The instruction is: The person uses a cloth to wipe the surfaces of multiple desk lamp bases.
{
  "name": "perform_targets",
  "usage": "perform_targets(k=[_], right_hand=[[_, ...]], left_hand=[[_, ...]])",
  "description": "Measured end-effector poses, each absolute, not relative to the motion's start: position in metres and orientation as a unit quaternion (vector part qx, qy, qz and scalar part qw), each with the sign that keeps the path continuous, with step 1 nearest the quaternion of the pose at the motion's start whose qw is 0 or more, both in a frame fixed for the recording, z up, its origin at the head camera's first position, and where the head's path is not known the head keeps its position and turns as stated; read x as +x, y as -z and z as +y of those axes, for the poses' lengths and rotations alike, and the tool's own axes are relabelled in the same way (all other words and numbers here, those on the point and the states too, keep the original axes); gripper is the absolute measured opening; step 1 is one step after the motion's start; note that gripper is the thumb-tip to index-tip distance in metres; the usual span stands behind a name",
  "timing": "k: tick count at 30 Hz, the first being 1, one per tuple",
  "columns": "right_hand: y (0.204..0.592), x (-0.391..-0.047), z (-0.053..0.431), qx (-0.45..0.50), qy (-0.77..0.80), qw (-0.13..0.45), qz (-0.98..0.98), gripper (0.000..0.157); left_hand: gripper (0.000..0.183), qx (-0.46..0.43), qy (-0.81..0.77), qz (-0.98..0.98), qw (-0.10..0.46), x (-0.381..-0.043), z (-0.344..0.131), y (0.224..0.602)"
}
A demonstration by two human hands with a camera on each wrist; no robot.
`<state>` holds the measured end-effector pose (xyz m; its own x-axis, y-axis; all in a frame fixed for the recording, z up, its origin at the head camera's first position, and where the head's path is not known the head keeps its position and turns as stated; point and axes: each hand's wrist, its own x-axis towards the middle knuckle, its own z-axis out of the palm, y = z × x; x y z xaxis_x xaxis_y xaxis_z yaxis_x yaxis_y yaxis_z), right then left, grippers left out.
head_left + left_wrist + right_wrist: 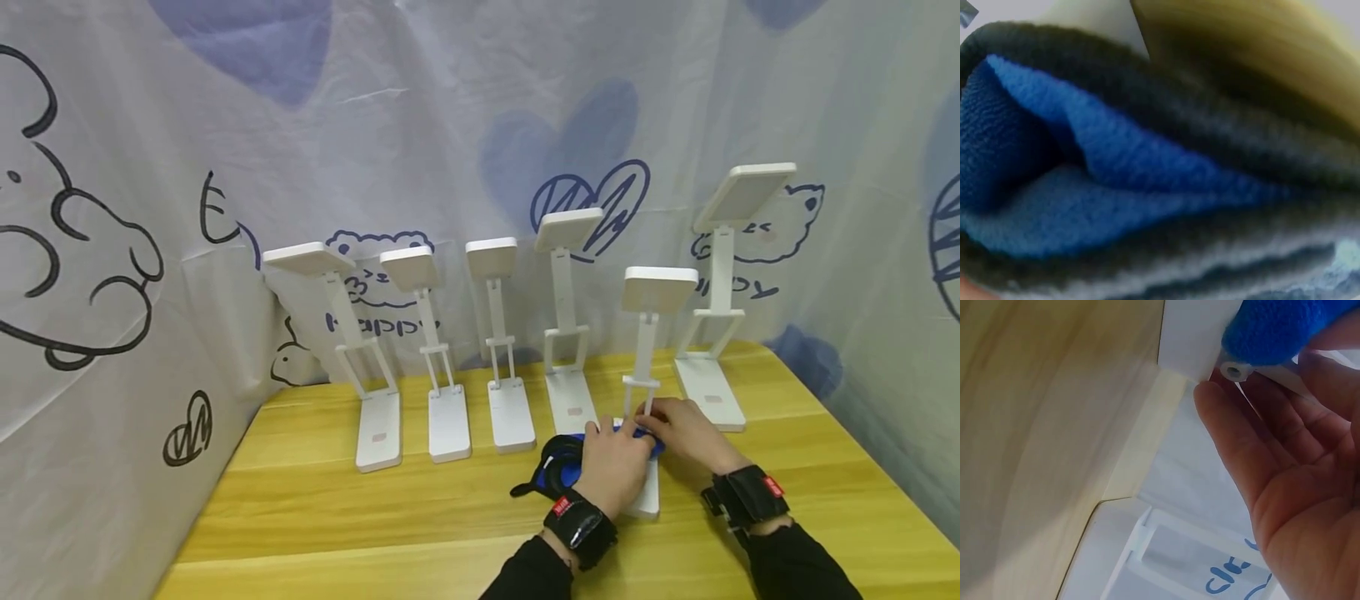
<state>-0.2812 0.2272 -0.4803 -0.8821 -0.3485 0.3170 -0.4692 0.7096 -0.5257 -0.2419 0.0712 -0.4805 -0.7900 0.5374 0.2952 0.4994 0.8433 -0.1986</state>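
Observation:
A white folding desk lamp [647, 493] stands front right, its panel raised on a hinged stem. My left hand [617, 468] holds a fuzzy blue cloth with black edging [570, 476] over the lamp's base, near the foot of its stem. Folds of that cloth [1141, 156] fill the left wrist view, hiding the left fingers. At the stem's lower hinge, my right hand [693, 435] has its fingers curled around the joint. In the right wrist view, the cloth [1275, 331] touches this hinge, beside the right thumb [1329, 381].
More white lamps stand along the back: one at far left [378, 429], two in the middle [448, 425] [512, 417], another [570, 400] just left of my hands, and a tall one [710, 392] at right. The wooden table [300, 517] ends at a printed curtain [420, 125].

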Motion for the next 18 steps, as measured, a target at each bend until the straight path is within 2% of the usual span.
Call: perform_targets(k=[4, 18], right_hand=[[0.482, -0.282, 0.228, 0.215, -0.308, 0.103, -0.921, 0.012], [0.479, -0.281, 0.227, 0.202, -0.311, 0.087, -0.925, 0.013]], left_hand=[[0.023, -0.293, -0.05, -0.937, 0.182, -0.241, 0.066, 0.48], [0.029, -0.352, -0.057, -0.923, 0.148, -0.235, 0.052, 0.471]])
